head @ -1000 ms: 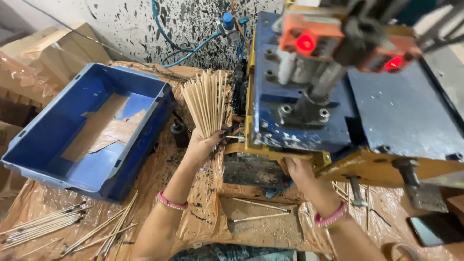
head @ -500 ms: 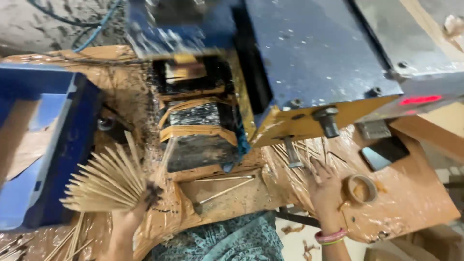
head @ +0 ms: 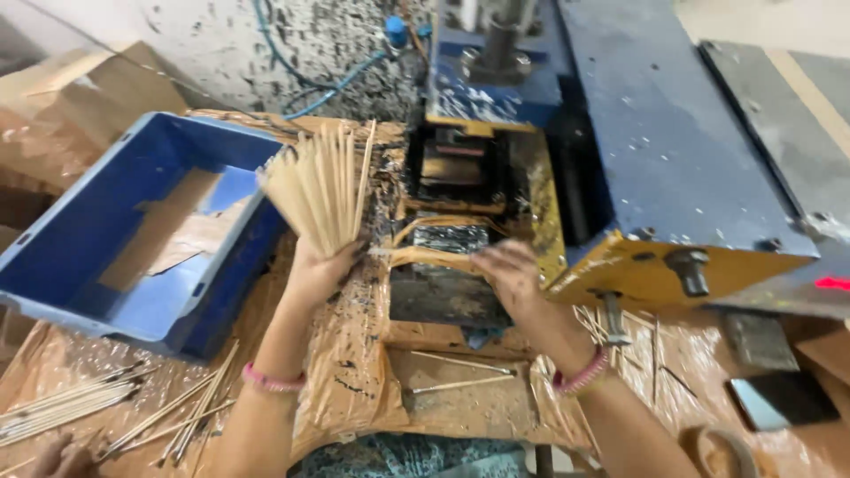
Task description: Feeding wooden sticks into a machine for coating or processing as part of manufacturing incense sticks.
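From the head camera we see our left hand raised, its grip clamped on a fan of thin pale wooden sticks beside the blue plastic crate. Our right hand lies fingers apart, empty, on the paint-flecked blue and yellow machine. Crinkled brown plastic covers the surface.

Bare forearms, a pink beaded bracelet on each wrist, hands paint-flecked.

hands: 2 | blue crate: 1 | pink bracelets: 2 | blue machine: 1
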